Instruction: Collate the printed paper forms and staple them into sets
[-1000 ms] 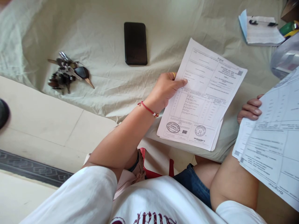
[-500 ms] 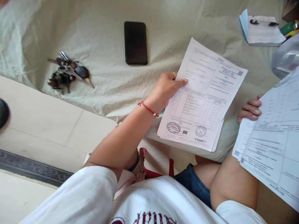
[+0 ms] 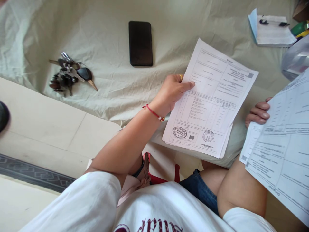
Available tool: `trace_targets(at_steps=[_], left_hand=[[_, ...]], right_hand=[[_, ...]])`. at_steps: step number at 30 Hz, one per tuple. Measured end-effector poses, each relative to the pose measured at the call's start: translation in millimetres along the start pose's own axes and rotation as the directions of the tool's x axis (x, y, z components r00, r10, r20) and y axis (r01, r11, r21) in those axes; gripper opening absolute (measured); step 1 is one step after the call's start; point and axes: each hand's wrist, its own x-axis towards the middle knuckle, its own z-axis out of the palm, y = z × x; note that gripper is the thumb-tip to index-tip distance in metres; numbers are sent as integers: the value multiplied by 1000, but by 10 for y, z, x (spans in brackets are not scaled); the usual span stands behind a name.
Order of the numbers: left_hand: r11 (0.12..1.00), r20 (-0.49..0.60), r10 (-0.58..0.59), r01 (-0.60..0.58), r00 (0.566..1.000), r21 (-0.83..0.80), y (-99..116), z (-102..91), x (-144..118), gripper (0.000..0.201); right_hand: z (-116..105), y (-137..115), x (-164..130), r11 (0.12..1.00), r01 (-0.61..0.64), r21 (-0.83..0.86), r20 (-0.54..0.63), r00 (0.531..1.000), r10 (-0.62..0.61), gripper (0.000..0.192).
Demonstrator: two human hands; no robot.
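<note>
My left hand (image 3: 175,90) pinches the left edge of a thin stack of printed forms (image 3: 210,106), thumb on top and the other fingers underneath. The top sheet bears two round stamps and a table of text. Over on the right, my right hand (image 3: 259,112) grips more printed sheets (image 3: 280,141), its fingertips showing at their upper left edge; the thumb and palm are hidden by the paper. These sheets hang tilted and run out of view at the right.
A cloth-covered surface (image 3: 108,29) carries a black smartphone (image 3: 140,43), a bunch of keys (image 3: 70,74), and a notepad (image 3: 274,33) with a pen (image 3: 274,23) on it. A clear plastic container (image 3: 295,59) stands at the right. Below is a red stool (image 3: 163,177).
The forms in my left hand have shifted very slightly to the right at their far edge. The sheets in my right hand have tilted a little. Both grips are unchanged.
</note>
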Motion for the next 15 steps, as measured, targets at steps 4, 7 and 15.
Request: trace_targets(at_steps=[4, 7, 15], left_hand=[[1000, 13, -9, 9, 1000, -7, 21, 4, -16, 29], [1000, 8, -15, 16, 1000, -9, 29, 11, -20, 27], [1000, 6, -17, 17, 1000, -1, 37, 20, -24, 31]], right_hand=[[-41, -38, 100, 994, -106, 33, 44, 994, 104, 28], [-50, -48, 128, 994, -100, 37, 47, 994, 98, 29], [-72, 71, 126, 984, -49, 174, 105, 994, 31, 23]])
